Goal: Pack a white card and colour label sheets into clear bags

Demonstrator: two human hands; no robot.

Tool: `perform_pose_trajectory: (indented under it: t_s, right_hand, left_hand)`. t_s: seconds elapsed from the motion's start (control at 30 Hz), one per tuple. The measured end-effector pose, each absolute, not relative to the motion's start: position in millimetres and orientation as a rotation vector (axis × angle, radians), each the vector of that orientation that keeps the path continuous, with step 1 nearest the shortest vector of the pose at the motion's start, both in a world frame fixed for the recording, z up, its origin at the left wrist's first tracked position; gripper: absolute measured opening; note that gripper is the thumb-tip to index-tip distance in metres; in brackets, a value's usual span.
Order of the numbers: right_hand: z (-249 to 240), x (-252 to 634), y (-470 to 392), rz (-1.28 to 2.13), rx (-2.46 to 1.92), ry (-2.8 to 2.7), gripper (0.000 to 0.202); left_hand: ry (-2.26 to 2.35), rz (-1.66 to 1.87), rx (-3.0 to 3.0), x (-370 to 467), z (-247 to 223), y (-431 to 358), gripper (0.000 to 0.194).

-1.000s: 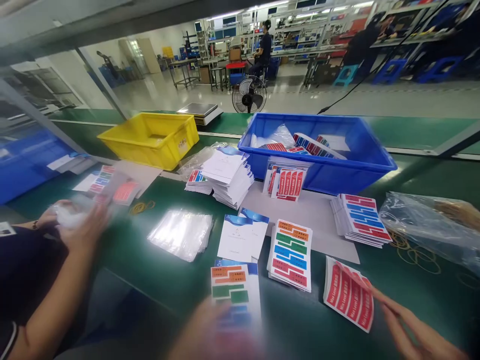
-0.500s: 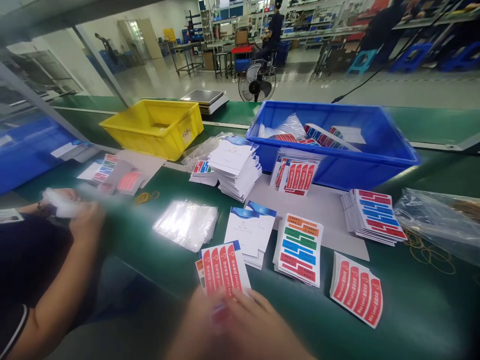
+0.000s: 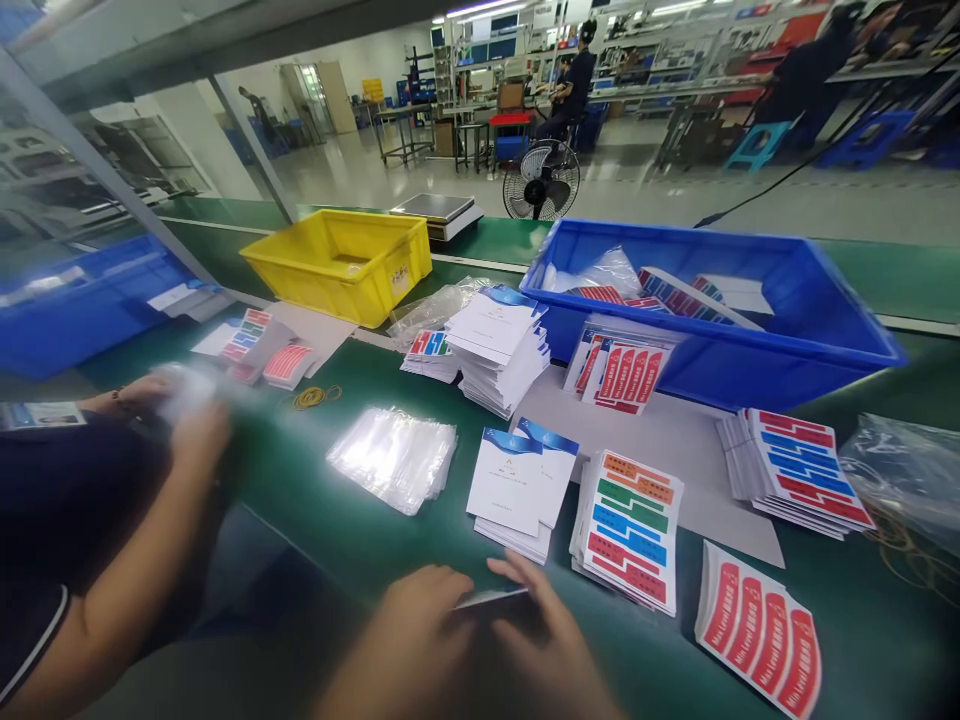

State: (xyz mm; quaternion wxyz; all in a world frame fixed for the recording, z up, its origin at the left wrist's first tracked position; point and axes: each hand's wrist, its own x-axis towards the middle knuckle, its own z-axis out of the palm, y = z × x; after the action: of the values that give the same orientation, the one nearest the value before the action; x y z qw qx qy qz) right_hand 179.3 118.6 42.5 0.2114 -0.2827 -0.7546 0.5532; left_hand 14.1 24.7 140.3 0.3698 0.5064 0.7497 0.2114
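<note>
Low in the view, my left hand and my right hand hold a thin set of sticker sheets between them, closed on its two ends. The set is tipped nearly edge-on, so its printed face is hidden. Just beyond lie white booklets with blue tops. To their right are a pile of multicoloured sticker sheets and a stack of red curved label sheets. Left of the booklets is a pile of clear plastic bags.
A blue bin holds bagged sheets; a yellow bin stands left of it. Between them rises a tall booklet stack. More sticker sheets lie at right. At left, a co-worker's blurred hands handle clear plastic near rubber bands.
The sticker set in my hands has tipped from face-up, red labels showing, to nearly edge-on. My hands are farther apart, at its ends. The whole view has shifted, moving the table things rightward and down.
</note>
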Motion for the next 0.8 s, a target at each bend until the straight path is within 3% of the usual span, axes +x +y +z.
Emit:
perform_pose_trajectory:
  t_s: [0.17,0.3,0.43,0.5,0.8]
  right_hand:
    - [39.5,174.5,118.8,1.577,-0.625,-2.078,0.017]
    - [50.0,183.8,129.6,1.609,-0.422,-2.005,0.021]
    - [49.5,194.7,133.6,1.638,-0.528,-2.044,0.019]
    - [46.9,195.6,131.9,1.699,-0.571,-2.094,0.023]
    - [31.8,200.4,130.3,1.676,-0.529,-2.021,0.026]
  left_hand:
    - [1.948,0.953,1.079,8.8,123.3,14.1,0.024]
    - [2.316,1.2,0.949,-33.4,114.6,28.1,0.029]
    - [2.62,0.736,1.082,-79.3,98.1,56.6,0.04]
    - [2.58,0.576,1.156,-90.2,92.0,67.1,0.033]
    - [2.384,0.672,1.195,-104.0,97.7,55.3,0.034]
